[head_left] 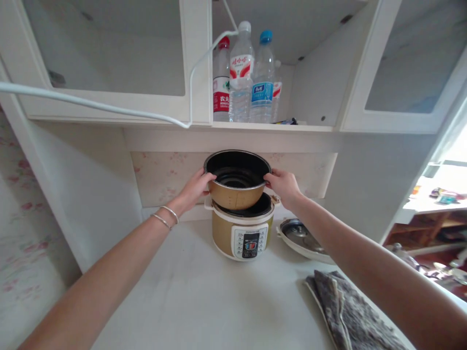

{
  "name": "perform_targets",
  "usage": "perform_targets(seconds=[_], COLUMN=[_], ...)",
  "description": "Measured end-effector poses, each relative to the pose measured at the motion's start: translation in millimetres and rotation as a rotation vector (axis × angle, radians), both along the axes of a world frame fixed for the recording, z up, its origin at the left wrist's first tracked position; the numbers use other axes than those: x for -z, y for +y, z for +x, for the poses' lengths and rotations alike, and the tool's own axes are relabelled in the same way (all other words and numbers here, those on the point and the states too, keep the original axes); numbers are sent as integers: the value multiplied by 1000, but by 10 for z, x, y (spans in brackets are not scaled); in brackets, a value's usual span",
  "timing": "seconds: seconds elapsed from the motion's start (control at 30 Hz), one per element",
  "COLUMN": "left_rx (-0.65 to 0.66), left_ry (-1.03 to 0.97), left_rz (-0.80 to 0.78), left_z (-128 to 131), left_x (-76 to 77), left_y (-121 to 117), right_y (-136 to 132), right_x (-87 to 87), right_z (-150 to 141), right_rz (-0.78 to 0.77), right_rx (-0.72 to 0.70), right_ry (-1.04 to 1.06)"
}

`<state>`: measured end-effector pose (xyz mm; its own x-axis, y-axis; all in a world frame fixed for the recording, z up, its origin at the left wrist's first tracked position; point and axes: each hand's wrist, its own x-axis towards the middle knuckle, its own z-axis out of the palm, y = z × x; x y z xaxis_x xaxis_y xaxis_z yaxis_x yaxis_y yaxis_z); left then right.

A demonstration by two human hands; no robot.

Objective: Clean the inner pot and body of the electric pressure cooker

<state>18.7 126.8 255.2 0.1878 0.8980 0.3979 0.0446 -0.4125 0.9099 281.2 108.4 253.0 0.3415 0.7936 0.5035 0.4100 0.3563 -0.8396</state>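
White-painted cabinetry (pixel 199 109) is framing the counter (pixel 171 291), while clear plastic bottles (pixel 242 97) are standing on a shelf above the fingers. Left fingers (pixel 210 177) and right fingers (pixel 269 177) are grasping opposite sides of the rim of a deep, round pot (pixel 237 197), which is hanging between them over the open mouth of a cooker (pixel 222 233) directly below; whether its base is touching anything inside is not showing. Good handling is probably calling for even height on both sides, a matched pinch, and slow movement, since smooth walls could be slipping or scraping the collar. Outside, the pot is showing a satiny gold; inside, a dark, ringed hollow. Beneath the fingers, the cooker's rounded gold body is carrying a pale collar and control panel. Lower, beyond the right fingers, an oval-looking lid (pixel 297 238) is lying, and nearer the wearer a folded, shaggy grey cloth (pixel 350 306) is resting.
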Motion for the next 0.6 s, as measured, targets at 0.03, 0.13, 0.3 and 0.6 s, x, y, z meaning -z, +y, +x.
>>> perform_targets(seconds=[0.03,0.13,0.3,0.6], left_rx=[14,9,-29,-103], left_ry=[9,51,127,368], left_rz=[-15,-30,32,39], left_z=[66,214,307,278], left_x=[58,234,439,749], left_y=[43,153,290,311], right_y=[17,67,153,309], right_x=[11,75,305,741], right_z=[83,279,419,423], right_rz=[-14,-59,-187,-310], right_rx=[24,73,78,104], right_ry=[-7,-29,-32,-85])
